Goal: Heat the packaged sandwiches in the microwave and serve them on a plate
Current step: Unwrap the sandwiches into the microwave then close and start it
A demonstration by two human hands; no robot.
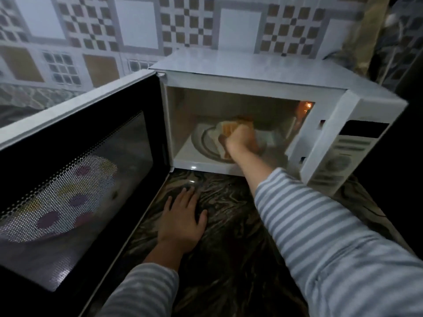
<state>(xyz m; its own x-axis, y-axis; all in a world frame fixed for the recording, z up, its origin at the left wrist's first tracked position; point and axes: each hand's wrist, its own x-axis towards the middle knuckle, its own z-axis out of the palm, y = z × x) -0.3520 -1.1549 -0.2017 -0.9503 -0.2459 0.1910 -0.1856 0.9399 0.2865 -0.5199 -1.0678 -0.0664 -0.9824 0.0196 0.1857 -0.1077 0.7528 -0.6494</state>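
Right hand (240, 139) is gripping a sandwich (226, 129) inside the open microwave (352, 115).
Left hand (183, 216) is lying flat, fingers straight, on the counter (229, 259).

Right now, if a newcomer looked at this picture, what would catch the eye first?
First, the white microwave oven in the middle, lit inside, with its dark mesh-windowed door swung wide to the left. Next, the right hand reaching into the cavity and gripping a pale packaged sandwich over the round glass turntable. Below, the left hand rests flat on the dark marbled counter.
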